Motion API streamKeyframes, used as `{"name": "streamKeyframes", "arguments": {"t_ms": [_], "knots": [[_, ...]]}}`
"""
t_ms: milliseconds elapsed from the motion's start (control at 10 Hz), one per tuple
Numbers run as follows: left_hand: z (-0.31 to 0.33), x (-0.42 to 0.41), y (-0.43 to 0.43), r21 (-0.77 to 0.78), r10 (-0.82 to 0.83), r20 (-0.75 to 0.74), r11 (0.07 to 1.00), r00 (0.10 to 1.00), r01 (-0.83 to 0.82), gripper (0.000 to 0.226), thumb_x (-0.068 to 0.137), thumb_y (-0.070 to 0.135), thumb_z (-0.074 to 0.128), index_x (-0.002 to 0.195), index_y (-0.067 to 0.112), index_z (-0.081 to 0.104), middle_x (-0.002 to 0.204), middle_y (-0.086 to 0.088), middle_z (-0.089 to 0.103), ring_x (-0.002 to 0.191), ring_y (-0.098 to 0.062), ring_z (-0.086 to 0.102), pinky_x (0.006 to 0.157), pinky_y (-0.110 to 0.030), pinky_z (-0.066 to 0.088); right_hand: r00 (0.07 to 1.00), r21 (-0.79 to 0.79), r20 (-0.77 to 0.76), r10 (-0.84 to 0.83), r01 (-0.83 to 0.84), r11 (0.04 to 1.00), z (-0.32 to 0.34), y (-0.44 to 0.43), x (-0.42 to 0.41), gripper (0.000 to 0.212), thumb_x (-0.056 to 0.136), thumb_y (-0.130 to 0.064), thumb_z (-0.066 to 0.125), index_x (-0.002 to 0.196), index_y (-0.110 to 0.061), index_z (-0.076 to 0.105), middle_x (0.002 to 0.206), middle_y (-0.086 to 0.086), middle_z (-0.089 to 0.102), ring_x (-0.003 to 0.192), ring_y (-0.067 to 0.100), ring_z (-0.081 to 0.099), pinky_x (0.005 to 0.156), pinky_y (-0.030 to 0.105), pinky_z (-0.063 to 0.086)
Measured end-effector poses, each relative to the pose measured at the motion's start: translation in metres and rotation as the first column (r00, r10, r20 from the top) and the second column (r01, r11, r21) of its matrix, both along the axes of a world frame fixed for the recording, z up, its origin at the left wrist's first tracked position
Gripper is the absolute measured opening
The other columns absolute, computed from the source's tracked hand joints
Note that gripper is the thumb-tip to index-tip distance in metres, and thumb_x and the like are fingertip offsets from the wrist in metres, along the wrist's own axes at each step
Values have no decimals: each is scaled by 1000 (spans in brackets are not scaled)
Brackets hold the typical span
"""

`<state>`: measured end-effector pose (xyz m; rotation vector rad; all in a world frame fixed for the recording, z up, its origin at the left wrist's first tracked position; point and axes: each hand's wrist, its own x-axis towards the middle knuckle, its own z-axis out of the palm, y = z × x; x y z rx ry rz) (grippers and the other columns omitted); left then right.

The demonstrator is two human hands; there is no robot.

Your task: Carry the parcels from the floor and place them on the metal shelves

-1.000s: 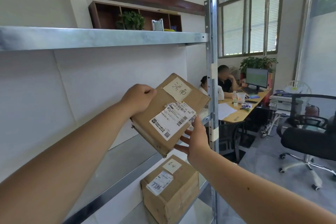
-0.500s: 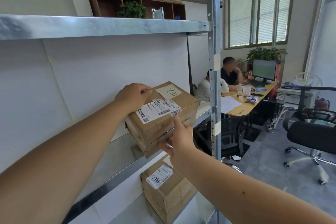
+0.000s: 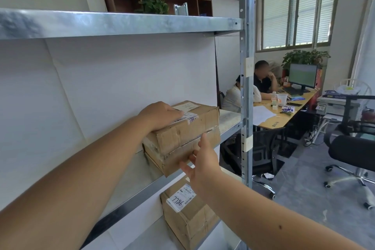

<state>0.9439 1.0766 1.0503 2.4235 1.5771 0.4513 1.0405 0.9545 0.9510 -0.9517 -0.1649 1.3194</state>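
Observation:
A brown cardboard parcel with a white label lies flat on the middle metal shelf, its near corner reaching the shelf's front edge. My left hand lies on its top left corner, gripping it. My right hand touches its front face with fingers spread. A second cardboard parcel, labelled 7786, stands on the shelf below. The upper metal shelf is bare as far as I can see.
The rack's upright post stands just right of the parcel. Beyond it two people sit at a wooden desk with a monitor. A black office chair stands on the grey floor at right.
The parcel has come down from a tilted hold in the air to lie flat on the middle shelf. My right hand has shifted from under it to its front face.

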Motion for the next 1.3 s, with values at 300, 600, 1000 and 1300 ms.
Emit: {"name": "streamKeyframes", "arguments": {"t_ms": [300,600,1000,1300], "knots": [[-1,32,-15,21,10,-357,1000,934,-2,104,87,81,59,166,20,32,173,-2,34,155,-25,38,118,-37,36,974,1,219,49,-50,999,-13,22,-7,78,97,-74,45,162,-34,35,164,0,42,151,25,41,126,51,32],[-4,41,-16,124,85,-355,991,931,-44,94,88,81,56,159,22,46,163,-2,49,144,-26,50,97,-34,42,959,-15,258,116,-116,993,-11,20,-1,80,95,-79,41,164,-40,32,171,1,34,158,28,31,129,53,24],[-9,39,-17,156,135,-269,983,954,-95,87,85,82,56,153,27,51,156,0,56,138,-26,55,88,-35,39,965,145,260,-43,5,989,-6,14,12,39,105,-47,54,143,-36,58,135,-7,64,108,11,62,114,50,48],[-11,35,-28,319,183,64,928,981,-194,73,90,68,55,155,37,45,159,6,53,146,-23,48,118,-46,36,945,260,314,-95,10,966,11,4,23,32,107,-40,56,139,-35,62,144,-7,60,131,18,57,119,48,45]]}}
